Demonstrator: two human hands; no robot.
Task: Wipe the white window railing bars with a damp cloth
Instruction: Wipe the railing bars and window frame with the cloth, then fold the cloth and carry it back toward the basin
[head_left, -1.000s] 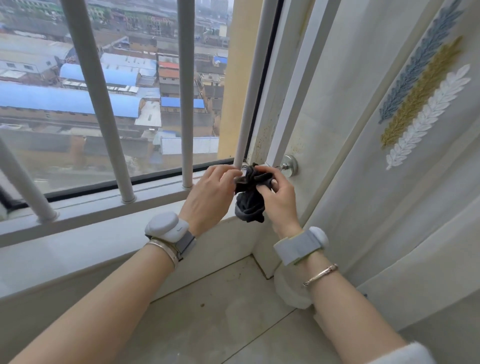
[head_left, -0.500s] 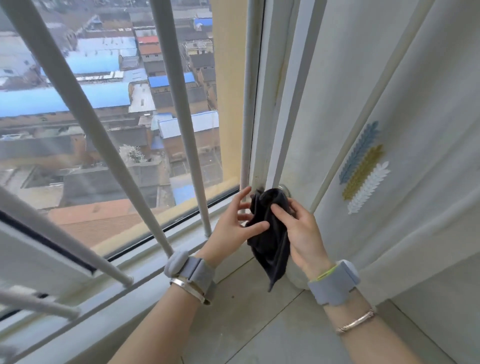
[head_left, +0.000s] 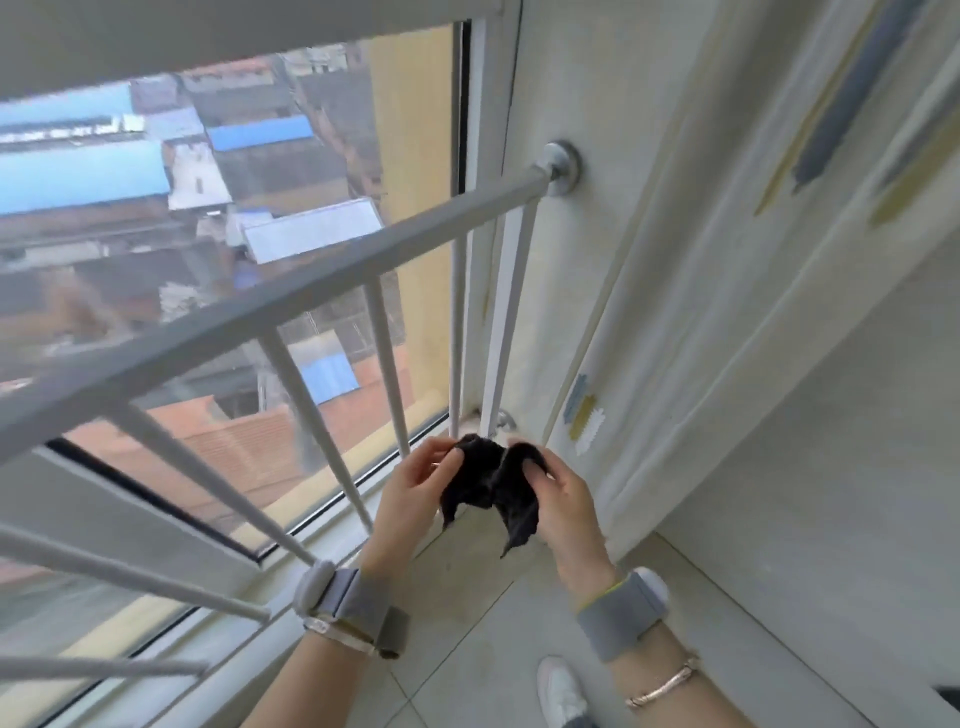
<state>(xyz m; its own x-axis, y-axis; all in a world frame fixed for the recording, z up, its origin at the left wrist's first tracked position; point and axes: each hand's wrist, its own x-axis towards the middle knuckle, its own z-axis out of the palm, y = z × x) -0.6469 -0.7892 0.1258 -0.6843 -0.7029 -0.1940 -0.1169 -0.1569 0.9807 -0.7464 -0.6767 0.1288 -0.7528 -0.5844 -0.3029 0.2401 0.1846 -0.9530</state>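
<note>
White railing: the window railing (head_left: 291, 301) fills the left of my view, its thick top rail running on a slant up to a round metal wall mount (head_left: 561, 165), with thin vertical bars (head_left: 387, 374) dropping from it to the sill.
Glass and curtain: rooftops show through the pane behind the bars; a pale curtain (head_left: 727, 312) with leaf embroidery hangs on the right, close beside the last bars.
Floor: grey tiles (head_left: 467, 623) below me, and a white shoe (head_left: 561, 691) at the bottom edge.
Cloth: the dark cloth (head_left: 493, 483) hangs in the air between my two hands, low in the corner, in front of the feet of the last two bars and, as far as I can tell, touching neither.
Left hand: my left hand (head_left: 410, 493) pinches the cloth's left upper edge, thumb against fingertips.
Right hand: my right hand (head_left: 563, 499) pinches the right upper edge the same way; the middle sags and two tails dangle below.
Step in hand: I judge I am spreading or refolding the cloth before it goes onto a bar.
Risk, grip: both holds are only edge pinches, so a tug from either side could pull the cloth free and drop it on the tiles.
Risk, curtain: the curtain hangs so near that a damp cloth swung right could smear it.
Risk, coverage: a loose, bunched cloth may skip the far side of a round bar.
</note>
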